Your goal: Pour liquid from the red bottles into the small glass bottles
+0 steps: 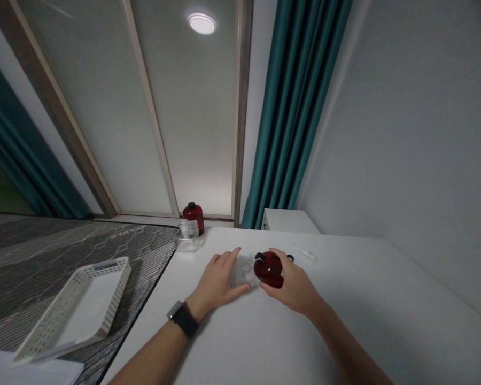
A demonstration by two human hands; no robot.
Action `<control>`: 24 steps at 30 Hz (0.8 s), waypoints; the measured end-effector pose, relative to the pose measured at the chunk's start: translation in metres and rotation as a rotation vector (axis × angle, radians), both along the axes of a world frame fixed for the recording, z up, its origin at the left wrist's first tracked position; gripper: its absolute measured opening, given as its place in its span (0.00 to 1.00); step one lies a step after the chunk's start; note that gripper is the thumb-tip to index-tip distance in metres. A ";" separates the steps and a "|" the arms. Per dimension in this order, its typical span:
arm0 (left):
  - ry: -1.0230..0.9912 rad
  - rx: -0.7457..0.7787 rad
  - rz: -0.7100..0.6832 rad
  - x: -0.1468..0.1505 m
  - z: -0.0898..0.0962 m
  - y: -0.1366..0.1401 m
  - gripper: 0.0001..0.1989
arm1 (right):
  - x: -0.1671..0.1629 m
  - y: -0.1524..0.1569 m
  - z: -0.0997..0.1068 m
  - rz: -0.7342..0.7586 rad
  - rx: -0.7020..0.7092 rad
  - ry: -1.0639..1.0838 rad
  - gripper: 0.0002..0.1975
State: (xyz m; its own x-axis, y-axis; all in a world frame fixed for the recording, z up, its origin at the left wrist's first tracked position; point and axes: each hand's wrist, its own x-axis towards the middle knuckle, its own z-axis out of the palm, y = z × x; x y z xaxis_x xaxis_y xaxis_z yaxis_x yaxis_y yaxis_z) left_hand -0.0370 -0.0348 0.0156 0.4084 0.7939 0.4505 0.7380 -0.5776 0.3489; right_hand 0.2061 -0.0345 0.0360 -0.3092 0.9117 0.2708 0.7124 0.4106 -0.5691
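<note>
My right hand (291,280) is wrapped round a dark red bottle (268,269). The bottle leans left, its dark neck on the side of a clear plastic container (243,270). Around that container lies my left hand (218,280), thumb in front and fingers behind. Whether any liquid is moving I cannot make out. Just beyond my right hand a small black cap (291,258) rests on the table, partly covered. To its right is a clear, slim pipette or dropper (305,253).
Another dark red bottle (194,216) with a black top stands at the table's far left corner, behind a clear box (188,244). A white perforated basket (112,305) sits to the left, below the white table (240,342). Beyond the far edge is a white cabinet (288,220).
</note>
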 end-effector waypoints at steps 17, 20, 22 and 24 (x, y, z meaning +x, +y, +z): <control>-0.071 -0.112 -0.048 -0.001 0.000 -0.003 0.38 | 0.005 -0.002 0.004 0.129 0.170 -0.119 0.36; -0.063 -0.109 -0.038 -0.001 -0.002 -0.001 0.38 | 0.003 -0.004 0.007 0.137 0.152 -0.154 0.36; -0.062 -0.110 -0.046 -0.002 -0.003 0.000 0.39 | 0.001 -0.005 0.009 0.141 0.146 -0.169 0.36; -0.071 -0.114 -0.058 -0.003 -0.004 0.001 0.39 | 0.000 -0.005 0.010 0.146 0.151 -0.175 0.36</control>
State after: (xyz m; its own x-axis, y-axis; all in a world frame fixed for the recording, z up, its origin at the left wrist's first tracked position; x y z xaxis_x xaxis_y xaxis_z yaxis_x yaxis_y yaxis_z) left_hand -0.0401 -0.0341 0.0113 0.4251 0.8178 0.3878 0.6757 -0.5718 0.4652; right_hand 0.2065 -0.0400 0.0456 -0.4881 0.8076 0.3309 0.7217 0.5867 -0.3672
